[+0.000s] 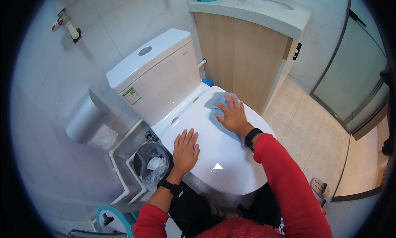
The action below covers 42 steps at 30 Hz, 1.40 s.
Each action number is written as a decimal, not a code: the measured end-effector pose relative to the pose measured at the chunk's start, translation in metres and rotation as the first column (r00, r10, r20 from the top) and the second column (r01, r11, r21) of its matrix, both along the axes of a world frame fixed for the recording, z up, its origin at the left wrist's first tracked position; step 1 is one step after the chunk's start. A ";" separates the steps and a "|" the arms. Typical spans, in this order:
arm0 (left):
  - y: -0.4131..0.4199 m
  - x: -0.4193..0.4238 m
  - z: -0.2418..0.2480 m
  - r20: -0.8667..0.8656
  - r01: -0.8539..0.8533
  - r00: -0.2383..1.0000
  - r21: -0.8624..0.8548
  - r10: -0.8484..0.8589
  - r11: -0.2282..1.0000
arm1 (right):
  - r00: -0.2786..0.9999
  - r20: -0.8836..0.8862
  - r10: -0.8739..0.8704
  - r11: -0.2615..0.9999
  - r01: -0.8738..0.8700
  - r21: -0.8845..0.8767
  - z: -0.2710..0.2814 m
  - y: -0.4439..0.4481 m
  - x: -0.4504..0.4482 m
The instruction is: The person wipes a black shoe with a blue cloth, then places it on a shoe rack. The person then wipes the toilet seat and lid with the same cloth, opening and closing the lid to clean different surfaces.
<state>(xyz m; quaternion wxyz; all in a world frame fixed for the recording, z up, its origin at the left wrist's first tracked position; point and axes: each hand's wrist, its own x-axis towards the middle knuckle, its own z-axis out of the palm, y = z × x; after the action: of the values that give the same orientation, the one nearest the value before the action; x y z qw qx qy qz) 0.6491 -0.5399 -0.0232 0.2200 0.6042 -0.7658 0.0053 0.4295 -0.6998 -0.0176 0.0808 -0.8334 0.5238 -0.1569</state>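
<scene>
My right hand (pixel 233 114) lies spread on a light blue cloth (pixel 218 115), holding it down against the closed white toilet lid (pixel 216 157). The cloth is rumpled and reaches past my fingers on the far side. Flat on the lid's left edge rests my left hand (pixel 186 149), with no object in it. Behind the lid stands the white ceramic cistern (pixel 164 68), with an oval flush button (pixel 145 50) on top and a green-and-white label (pixel 131 96) on its front.
Left of the toilet, a lined waste bin (pixel 151 163) holds crumpled paper, below a paper dispenser (pixel 86 117). White pipes (pixel 119 173) run along that wall. A wood-fronted vanity (pixel 238 52) stands at the right rear, near a glass door (pixel 352 68). Slippers (pixel 320 188) lie on the floor.
</scene>
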 end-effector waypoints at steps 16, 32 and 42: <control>-0.001 0.002 0.000 0.018 -0.012 1.000 -0.011 0.012 1.000 | 0.977 0.023 0.213 0.977 -0.213 0.007 0.010 -0.017 0.069; 0.004 0.000 -0.007 0.048 -0.031 0.998 -0.014 0.032 0.999 | 0.992 0.060 -0.111 0.991 0.115 -0.064 -0.007 0.066 -0.102; 0.005 -0.001 -0.015 0.068 -0.068 0.995 -0.035 0.071 0.997 | 0.998 0.028 -0.056 0.997 0.058 -0.057 -0.006 0.182 -0.145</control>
<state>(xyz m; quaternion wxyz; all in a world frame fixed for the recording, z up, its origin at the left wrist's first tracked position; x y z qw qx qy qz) 0.6481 -0.5346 -0.0377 0.2029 0.6263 -0.7513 0.0463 0.2845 -0.5182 -0.0239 0.0589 -0.8179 0.5414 -0.1853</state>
